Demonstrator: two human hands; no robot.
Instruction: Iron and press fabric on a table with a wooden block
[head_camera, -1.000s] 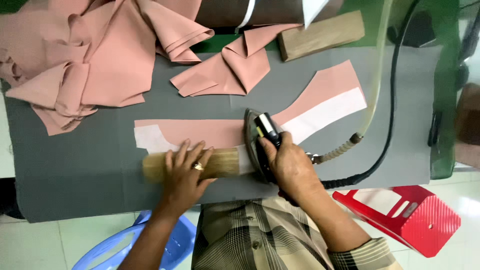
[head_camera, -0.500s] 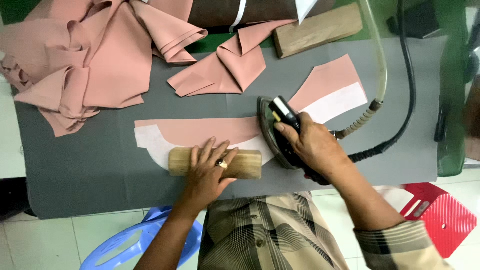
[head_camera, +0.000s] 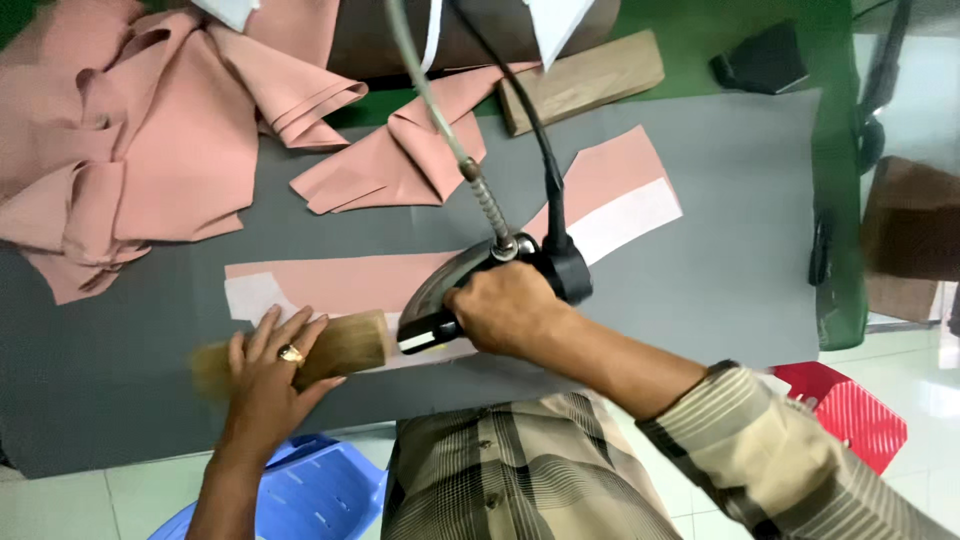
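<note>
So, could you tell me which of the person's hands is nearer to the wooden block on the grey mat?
Left. The left hand lies flat on the wooden block, fingers spread over it. The right hand grips the iron just right of the block, apart from it.

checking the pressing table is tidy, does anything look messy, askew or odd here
Mostly orderly: the long pink strip lies flat under the iron. The one untidy spot is the crumpled heap of pink fabric at the table's far left corner, with a folded piece loose beside it.
</note>
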